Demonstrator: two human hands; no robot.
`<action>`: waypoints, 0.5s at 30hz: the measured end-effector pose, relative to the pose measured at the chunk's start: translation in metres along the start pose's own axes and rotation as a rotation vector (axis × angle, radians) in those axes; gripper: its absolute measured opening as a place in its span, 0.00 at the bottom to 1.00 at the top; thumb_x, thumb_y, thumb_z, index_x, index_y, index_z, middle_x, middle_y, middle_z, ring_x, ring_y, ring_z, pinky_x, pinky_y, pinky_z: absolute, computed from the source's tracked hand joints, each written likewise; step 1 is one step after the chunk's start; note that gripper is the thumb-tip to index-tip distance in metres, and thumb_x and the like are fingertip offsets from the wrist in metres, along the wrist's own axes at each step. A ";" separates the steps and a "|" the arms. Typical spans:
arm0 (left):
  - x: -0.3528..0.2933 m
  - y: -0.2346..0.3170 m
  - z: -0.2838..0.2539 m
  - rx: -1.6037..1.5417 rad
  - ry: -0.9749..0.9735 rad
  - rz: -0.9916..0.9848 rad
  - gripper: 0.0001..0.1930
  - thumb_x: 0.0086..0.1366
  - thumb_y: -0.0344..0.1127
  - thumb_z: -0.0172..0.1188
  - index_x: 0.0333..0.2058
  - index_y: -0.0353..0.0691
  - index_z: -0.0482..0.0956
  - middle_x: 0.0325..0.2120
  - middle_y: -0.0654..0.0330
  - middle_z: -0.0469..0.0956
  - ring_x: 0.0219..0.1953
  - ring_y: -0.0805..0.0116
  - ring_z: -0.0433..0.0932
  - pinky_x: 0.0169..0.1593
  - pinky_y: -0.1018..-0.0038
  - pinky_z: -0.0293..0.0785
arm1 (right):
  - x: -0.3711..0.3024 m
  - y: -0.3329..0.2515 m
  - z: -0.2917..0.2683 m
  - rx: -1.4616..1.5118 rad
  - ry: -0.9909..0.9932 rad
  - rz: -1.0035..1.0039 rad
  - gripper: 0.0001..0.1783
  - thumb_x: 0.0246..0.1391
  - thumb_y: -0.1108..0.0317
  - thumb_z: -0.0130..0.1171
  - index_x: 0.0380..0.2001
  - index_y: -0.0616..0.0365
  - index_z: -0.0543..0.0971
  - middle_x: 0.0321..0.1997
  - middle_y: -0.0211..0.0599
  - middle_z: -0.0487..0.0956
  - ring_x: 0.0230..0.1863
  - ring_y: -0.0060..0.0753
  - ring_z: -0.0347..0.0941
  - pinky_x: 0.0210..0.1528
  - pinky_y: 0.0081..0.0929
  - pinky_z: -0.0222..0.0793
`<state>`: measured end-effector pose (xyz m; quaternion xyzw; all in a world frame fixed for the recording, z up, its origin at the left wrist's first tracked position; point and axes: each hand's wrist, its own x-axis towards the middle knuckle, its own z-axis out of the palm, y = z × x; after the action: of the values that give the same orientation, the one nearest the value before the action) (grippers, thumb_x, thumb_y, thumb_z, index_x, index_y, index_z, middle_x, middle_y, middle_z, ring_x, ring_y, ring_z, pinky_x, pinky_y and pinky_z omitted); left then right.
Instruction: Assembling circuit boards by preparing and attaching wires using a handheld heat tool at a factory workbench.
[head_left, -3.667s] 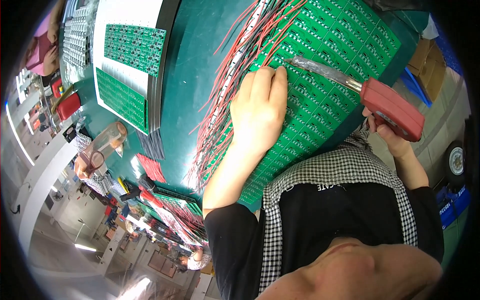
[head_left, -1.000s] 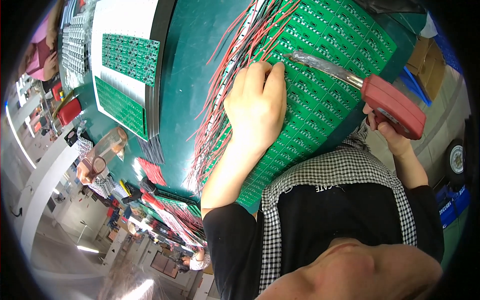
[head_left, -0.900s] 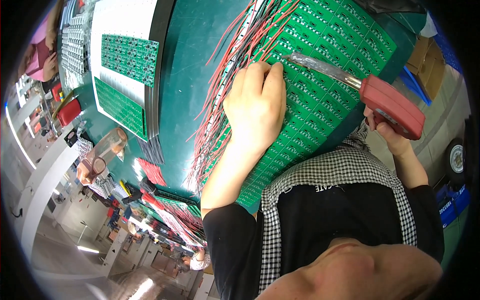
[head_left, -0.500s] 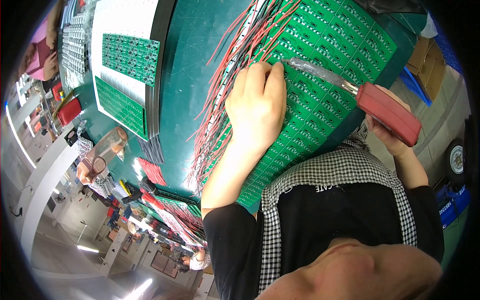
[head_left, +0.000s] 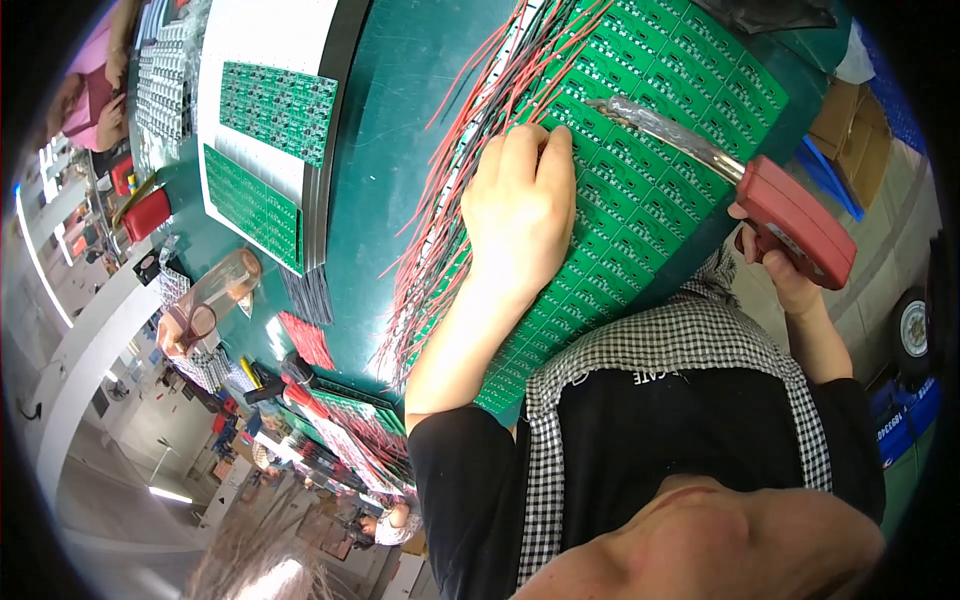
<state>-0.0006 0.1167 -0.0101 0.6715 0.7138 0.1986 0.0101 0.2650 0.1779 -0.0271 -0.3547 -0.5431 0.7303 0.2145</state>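
My left hand (head_left: 520,205) rests on a large panel of green circuit boards (head_left: 640,215), its fingers bent and closed at the edge of a row of red and black wires (head_left: 490,135). Whatever the fingertips pinch is hidden beneath them. In my right hand (head_left: 785,275) is a soldering gun (head_left: 797,222) with a red handle, gripped over the panel's right side. Its long shaft looks wrapped in shiny foil, and the tip hovers over or touches the boards a little beyond my left fingertips; contact cannot be made out. The wires lie along the panel's left side.
Left of the wires, two smaller green board panels (head_left: 278,112) lie on a white stack (head_left: 335,60). Bundles of black wires (head_left: 306,295) and red wires (head_left: 305,338) lie nearer, beside a clear bottle (head_left: 222,285). A co-worker's arm (head_left: 118,60) shows far left.
The soldering gun's tip has moved away from my left fingertips, up and to the right. My left hand stays closed at nearly the same spot on the panel. The view has shifted slightly.
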 end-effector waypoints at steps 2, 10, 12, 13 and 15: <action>-0.002 -0.002 0.000 0.025 -0.002 0.028 0.12 0.43 0.27 0.53 0.31 0.36 0.73 0.26 0.60 0.68 0.27 0.67 0.69 0.24 0.76 0.69 | -0.001 0.002 -0.001 -0.007 -0.025 -0.018 0.36 0.44 0.50 0.56 0.51 0.62 0.60 0.45 0.44 0.69 0.22 0.20 0.60 0.27 0.20 0.58; -0.015 0.002 -0.010 0.095 -0.056 -0.033 0.13 0.46 0.24 0.53 0.34 0.35 0.73 0.28 0.58 0.71 0.29 0.63 0.71 0.32 0.71 0.70 | -0.005 0.000 0.006 0.043 0.040 -0.197 0.25 0.46 0.63 0.54 0.47 0.64 0.65 0.43 0.43 0.71 0.23 0.18 0.62 0.21 0.14 0.56; -0.022 0.002 -0.011 0.097 -0.055 -0.041 0.13 0.46 0.24 0.52 0.34 0.35 0.73 0.29 0.58 0.70 0.30 0.63 0.71 0.32 0.71 0.70 | -0.007 0.002 0.011 0.048 0.056 -0.191 0.23 0.47 0.66 0.52 0.46 0.64 0.66 0.43 0.43 0.71 0.22 0.17 0.62 0.21 0.14 0.56; -0.023 0.003 -0.010 0.098 -0.048 -0.037 0.13 0.46 0.24 0.52 0.34 0.35 0.73 0.28 0.58 0.70 0.30 0.63 0.71 0.32 0.71 0.70 | -0.008 0.002 0.011 0.053 0.074 -0.175 0.21 0.47 0.69 0.51 0.46 0.64 0.66 0.42 0.42 0.71 0.21 0.17 0.61 0.20 0.13 0.56; -0.020 0.005 -0.009 0.095 -0.033 -0.030 0.13 0.46 0.24 0.52 0.34 0.35 0.73 0.28 0.58 0.70 0.30 0.63 0.71 0.32 0.72 0.70 | -0.004 0.000 0.012 0.052 0.057 -0.154 0.20 0.47 0.71 0.50 0.46 0.64 0.66 0.41 0.42 0.72 0.21 0.16 0.61 0.20 0.13 0.56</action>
<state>0.0038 0.0954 -0.0048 0.6638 0.7320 0.1530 -0.0073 0.2588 0.1672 -0.0240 -0.3271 -0.5433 0.7149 0.2945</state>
